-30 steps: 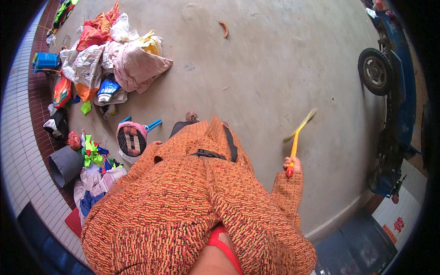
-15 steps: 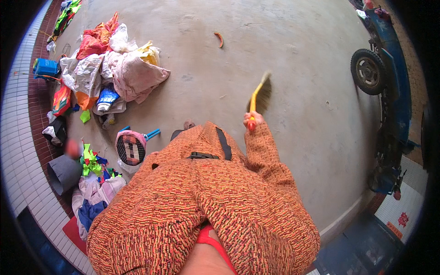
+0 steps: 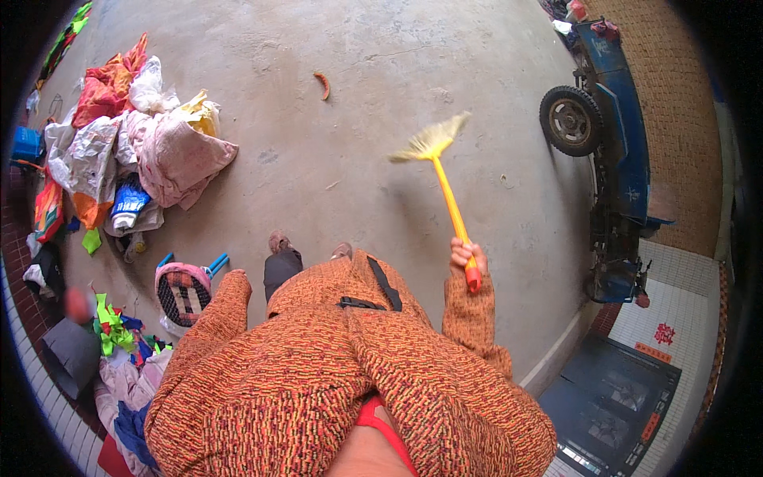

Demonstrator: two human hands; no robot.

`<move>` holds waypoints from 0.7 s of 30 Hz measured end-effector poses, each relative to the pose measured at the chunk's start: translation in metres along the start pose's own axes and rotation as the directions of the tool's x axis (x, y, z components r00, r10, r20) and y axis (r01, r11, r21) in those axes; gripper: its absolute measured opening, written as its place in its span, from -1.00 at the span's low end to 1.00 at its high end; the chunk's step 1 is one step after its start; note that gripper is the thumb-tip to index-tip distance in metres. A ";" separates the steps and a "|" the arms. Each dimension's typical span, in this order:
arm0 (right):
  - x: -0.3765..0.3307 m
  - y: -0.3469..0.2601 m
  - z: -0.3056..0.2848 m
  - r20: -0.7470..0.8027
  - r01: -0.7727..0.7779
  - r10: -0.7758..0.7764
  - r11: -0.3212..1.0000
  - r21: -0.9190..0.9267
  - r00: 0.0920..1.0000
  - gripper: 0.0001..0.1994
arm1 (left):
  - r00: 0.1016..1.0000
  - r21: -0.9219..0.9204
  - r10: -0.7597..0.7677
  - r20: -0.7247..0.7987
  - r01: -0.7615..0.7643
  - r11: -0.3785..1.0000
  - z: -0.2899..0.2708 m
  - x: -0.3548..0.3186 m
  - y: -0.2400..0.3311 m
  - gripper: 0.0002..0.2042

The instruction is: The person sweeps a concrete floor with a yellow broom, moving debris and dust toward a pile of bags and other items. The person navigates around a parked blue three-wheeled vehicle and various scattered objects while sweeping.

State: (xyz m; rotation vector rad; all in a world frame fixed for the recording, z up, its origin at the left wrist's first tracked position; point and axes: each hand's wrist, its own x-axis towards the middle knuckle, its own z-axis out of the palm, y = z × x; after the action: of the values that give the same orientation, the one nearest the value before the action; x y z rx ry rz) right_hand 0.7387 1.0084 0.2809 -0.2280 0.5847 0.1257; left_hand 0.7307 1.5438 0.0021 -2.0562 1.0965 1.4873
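My right hand is closed around the handle of a yellow hand broom, just above its red end cap. The broom is raised in front of me. Its pale bristles fan out at the far end, slightly blurred, and a dark shadow falls on the concrete below. My left sleeve reaches forward beside a small round stool with a checked seat and blue legs; the hand itself does not show. A curved orange-brown piece lies on the floor farther ahead.
At left stands a heap of stuffed sacks. Nearer are colourful cloth scraps and a dark grey cylindrical container. A blue vehicle or cart with a black wheel stands at right. Dark door panels are at lower right.
The broom has swung from a sideways-turned bristle head to one fanned outward, its handle now tilting up-left. My left sleeve has come into sight. The view has turned rightward.
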 end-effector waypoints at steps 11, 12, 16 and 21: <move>-0.047 -0.106 -0.116 -0.581 0.146 -0.176 0.984 -0.097 0.795 -0.88 | 0.959 -0.546 -0.281 0.024 0.248 0.800 -0.023 -0.025 0.052 -0.63; -0.039 -0.115 -0.125 -0.576 0.195 -0.228 0.973 -0.120 0.785 -0.89 | 0.942 -0.619 -0.332 0.034 0.281 0.733 -0.027 -0.030 0.060 -0.63; 0.010 -0.137 -0.140 -0.538 0.363 -0.381 0.921 -0.144 0.752 -0.85 | 0.870 -0.848 -0.492 0.023 0.278 0.452 -0.082 -0.039 0.091 -0.65; 0.061 -0.168 -0.156 -0.460 0.118 -0.185 0.978 -0.171 0.868 -0.80 | 0.816 -0.961 -0.562 -0.132 0.034 0.274 -0.232 -0.046 0.150 -0.67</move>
State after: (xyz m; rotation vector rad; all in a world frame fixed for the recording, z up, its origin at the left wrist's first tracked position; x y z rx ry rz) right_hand 0.7373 0.8104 0.1504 -0.4455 1.0478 -0.0480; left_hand 0.7550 1.3078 0.1515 -3.2809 -0.3902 1.5945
